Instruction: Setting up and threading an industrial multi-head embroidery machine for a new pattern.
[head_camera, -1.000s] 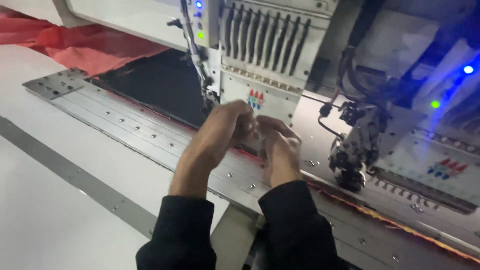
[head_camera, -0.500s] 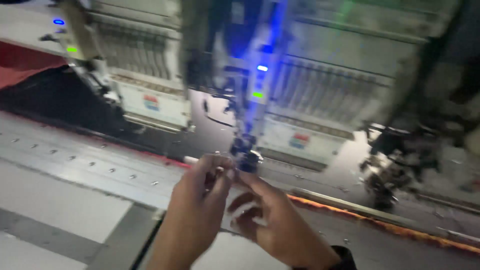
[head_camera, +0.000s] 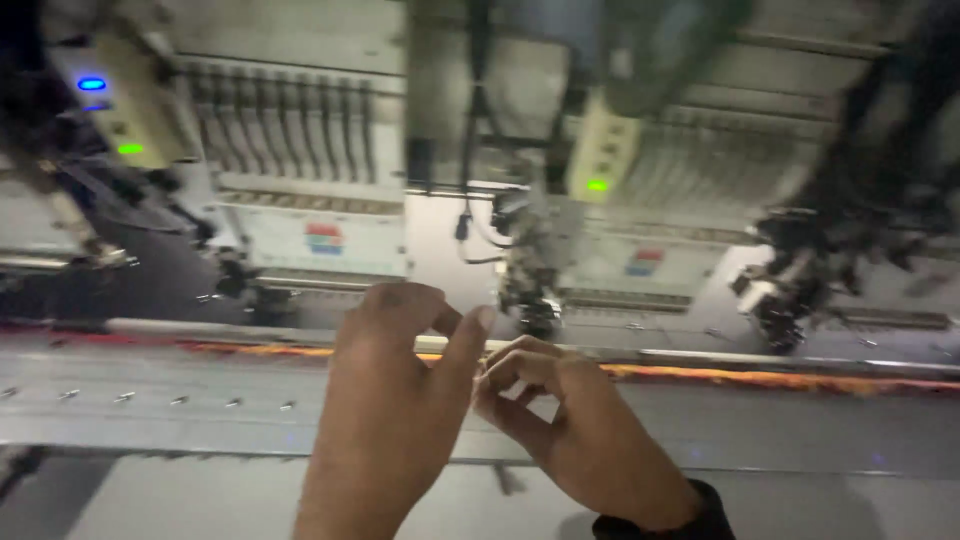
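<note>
My left hand (head_camera: 390, 410) and my right hand (head_camera: 570, 425) are raised together in front of a multi-head embroidery machine (head_camera: 320, 170). Their fingertips meet and pinch near the middle of the view, as if on something very thin; the blur hides what it is. Just beyond the fingertips hangs a needle head (head_camera: 535, 285) of the machine. A black cuff (head_camera: 660, 522) shows at my right wrist.
A grey metal frame rail (head_camera: 180, 390) with small pins runs across in front of the machine. An orange-red strip of fabric edge (head_camera: 760, 378) lies along it. Blue (head_camera: 91, 84) and green (head_camera: 598, 185) lights glow on the machine. Another needle head (head_camera: 790, 300) hangs at the right.
The view has swung right along the machine, past the red cloth and black fabric. My hands have stayed together, pinching, and now sit below a different needle head.
</note>
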